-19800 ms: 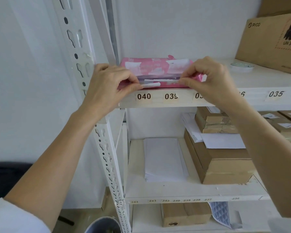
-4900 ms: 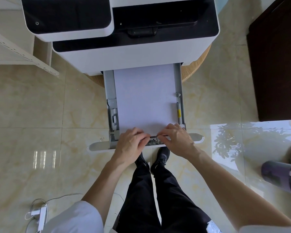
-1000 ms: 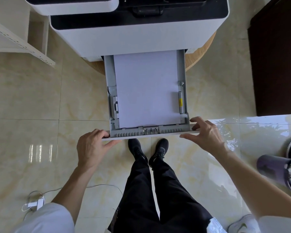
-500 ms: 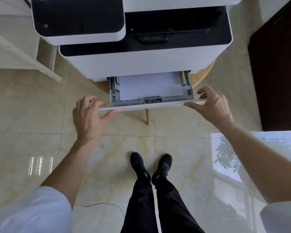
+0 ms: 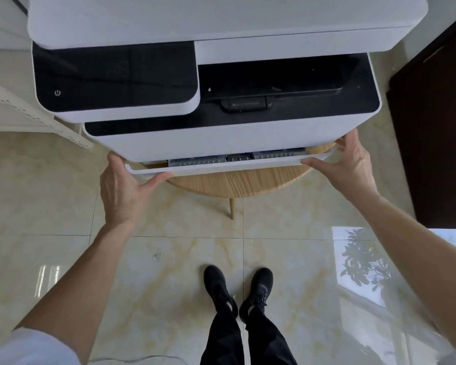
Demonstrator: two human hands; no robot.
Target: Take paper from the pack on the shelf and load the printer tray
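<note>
A: Printer tray [image 5: 229, 164] — nearly shut in the printer [image 5: 221, 101], only the white front lip and a grey ribbed strip showing. Long edge runs left to right, facing the person.

B: Contents?

A: Hidden inside the body; can't tell.

B: Hands?

A: Left hand [image 5: 121, 188] and right hand [image 5: 350, 167] each grip one end of the lip, thumbs underneath. Printer sits on a round wooden table [image 5: 237, 183].
</note>
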